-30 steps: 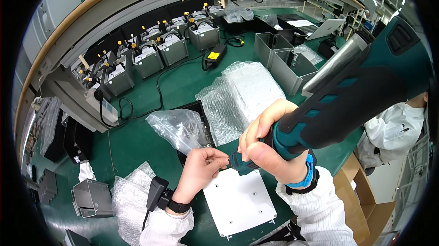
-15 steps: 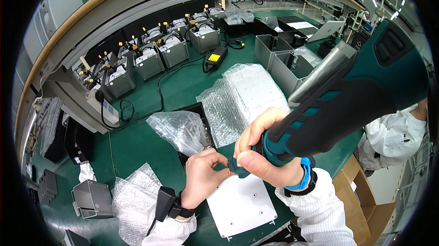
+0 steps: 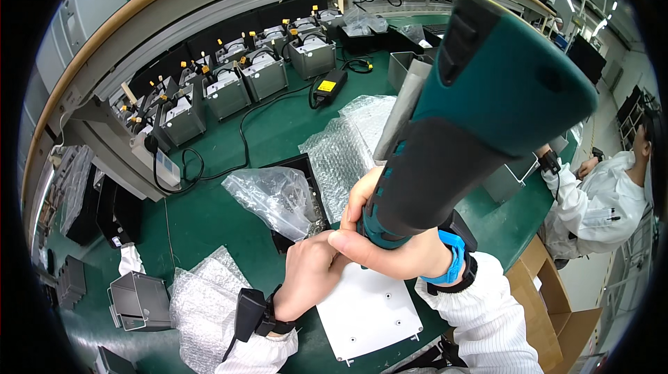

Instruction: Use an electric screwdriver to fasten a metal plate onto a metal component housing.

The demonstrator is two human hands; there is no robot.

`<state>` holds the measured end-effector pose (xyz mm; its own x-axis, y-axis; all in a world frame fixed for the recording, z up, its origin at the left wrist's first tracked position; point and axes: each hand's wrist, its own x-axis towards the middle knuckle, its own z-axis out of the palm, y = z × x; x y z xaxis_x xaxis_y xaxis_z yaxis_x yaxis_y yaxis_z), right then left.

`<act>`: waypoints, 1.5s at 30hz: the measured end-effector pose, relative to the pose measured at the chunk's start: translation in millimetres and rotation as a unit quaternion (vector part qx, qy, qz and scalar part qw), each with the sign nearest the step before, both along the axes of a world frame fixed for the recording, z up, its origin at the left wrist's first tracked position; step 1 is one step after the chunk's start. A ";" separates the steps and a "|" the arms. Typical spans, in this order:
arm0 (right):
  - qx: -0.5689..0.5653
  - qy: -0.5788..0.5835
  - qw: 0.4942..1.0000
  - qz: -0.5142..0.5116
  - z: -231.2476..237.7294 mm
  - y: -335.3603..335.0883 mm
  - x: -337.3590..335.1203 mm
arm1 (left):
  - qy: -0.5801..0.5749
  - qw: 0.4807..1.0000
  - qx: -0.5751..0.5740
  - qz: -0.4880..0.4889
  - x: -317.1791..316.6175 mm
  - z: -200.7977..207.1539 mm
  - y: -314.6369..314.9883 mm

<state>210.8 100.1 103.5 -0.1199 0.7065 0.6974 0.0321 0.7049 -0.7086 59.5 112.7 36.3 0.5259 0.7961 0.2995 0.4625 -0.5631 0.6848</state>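
Observation:
My right hand (image 3: 390, 249) is wrapped round the slim end of a teal and black power screwdriver (image 3: 445, 172), whose thick body rises up and to the right. My left hand (image 3: 309, 269) is closed right beside it, its fingertips hidden behind my right hand, so what they pinch does not show. Just below both hands lies a white plate (image 3: 369, 315) with several small holes and tabs. Beyond my left hand, a clear plastic bag (image 3: 271, 196) rests in a black tray (image 3: 316, 193) with small metal parts. The screwdriver's tip is hidden.
Several grey metal boxes (image 3: 226, 92) with yellow-tipped cables line the back left. A black power adapter (image 3: 327, 89) lies before them. Bubble wrap (image 3: 337, 155) covers the middle, with more bubble wrap (image 3: 209, 304) near left by a grey box (image 3: 142, 301). A co-worker (image 3: 598, 200) sits at right.
The screwdriver has swung left and more upright in my right hand. My left hand has turned, and its fingertips have gone behind my right hand. The co-worker's arms have come into view.

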 end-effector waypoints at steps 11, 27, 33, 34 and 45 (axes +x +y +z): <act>-0.051 0.013 0.999 0.006 -1.0 0.6 -7.2 | -0.017 1.000 -0.019 -0.015 -4.5 -21.6 4.4; -0.177 0.074 0.974 0.121 -7.5 4.8 -10.4 | 0.016 0.981 0.152 -0.119 -6.9 -23.8 -34.9; -0.142 0.020 0.988 0.062 -9.4 4.8 -12.6 | 0.076 0.968 0.194 -0.139 -7.4 -25.2 -36.7; -0.121 0.019 0.991 0.053 -9.7 4.1 -13.8 | 0.085 0.968 0.190 -0.142 -8.0 -26.3 -37.0; -0.051 -0.033 0.997 0.051 -9.0 5.3 -14.3 | 0.064 0.970 0.193 -0.136 -8.4 -32.6 -35.3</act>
<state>196.5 105.4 94.5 -0.2377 0.7558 0.6101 0.0134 0.6306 -0.7760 51.1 77.3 3.7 0.7535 0.4643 0.4654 0.3286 -0.8792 0.3451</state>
